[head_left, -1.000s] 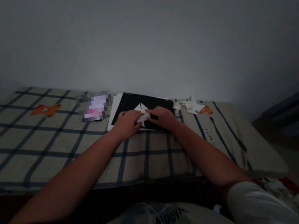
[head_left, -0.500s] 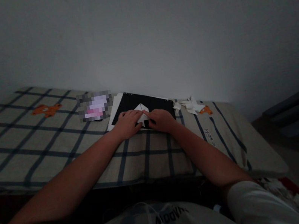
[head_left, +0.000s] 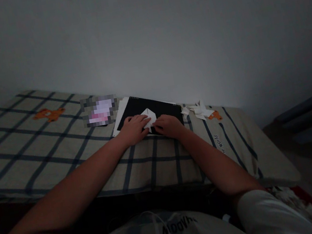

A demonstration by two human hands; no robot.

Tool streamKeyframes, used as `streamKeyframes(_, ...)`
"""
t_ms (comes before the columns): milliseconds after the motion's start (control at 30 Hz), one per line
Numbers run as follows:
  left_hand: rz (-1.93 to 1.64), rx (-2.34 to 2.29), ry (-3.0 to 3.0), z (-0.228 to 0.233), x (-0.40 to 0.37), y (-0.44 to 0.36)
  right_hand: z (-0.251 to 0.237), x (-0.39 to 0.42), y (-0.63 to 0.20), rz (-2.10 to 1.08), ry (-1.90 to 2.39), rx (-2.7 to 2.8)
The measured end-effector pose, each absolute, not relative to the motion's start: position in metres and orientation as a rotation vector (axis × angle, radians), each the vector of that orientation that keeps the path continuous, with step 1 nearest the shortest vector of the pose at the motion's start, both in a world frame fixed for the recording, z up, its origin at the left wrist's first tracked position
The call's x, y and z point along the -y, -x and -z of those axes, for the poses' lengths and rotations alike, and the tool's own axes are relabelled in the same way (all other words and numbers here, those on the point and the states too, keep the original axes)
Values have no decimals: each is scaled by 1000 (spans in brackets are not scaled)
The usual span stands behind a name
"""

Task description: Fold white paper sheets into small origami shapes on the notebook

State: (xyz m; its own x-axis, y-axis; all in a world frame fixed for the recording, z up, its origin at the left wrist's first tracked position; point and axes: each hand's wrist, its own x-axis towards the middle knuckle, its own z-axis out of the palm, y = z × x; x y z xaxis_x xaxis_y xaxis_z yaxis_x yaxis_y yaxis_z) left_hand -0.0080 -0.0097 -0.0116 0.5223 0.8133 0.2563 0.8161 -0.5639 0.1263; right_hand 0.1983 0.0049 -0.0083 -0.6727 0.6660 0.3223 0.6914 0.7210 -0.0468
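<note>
A small piece of folded white paper [head_left: 150,114], pointed at its far end and creased down the middle, lies on a black folder-like sheet [head_left: 160,107]. My left hand [head_left: 135,129] holds the paper from its left side, fingers over the top and thumb near its front edge. At the paper's lower right, my right hand [head_left: 168,125] has its fingers bent and pressed together on the edge. The hands partly cover the paper's near part.
White sheets [head_left: 120,117] stick out under the black one. Left of them lies a phone with a blurred screen [head_left: 101,111]. Folded white paper pieces [head_left: 198,110] sit to the right. A checked cloth [head_left: 83,145] covers the surface, which meets a grey wall [head_left: 144,47].
My right fingers have drawn back from the paper's middle toward its lower right edge. More of the white paper shows now. My left hand has stayed nearly still.
</note>
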Motion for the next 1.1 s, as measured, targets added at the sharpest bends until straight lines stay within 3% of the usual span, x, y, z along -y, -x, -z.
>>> streamKeyframes(367,439,1494,2755,13,8,9,20,-26,-209,-223,1195,2255)
streamKeyframes(800,466,1442,2753,15,9,8,21,-27,-214,-45,1264,2357)
streamKeyframes(1100,434,1438,2674,8,14,5,7,-25,-221,51,962,2655)
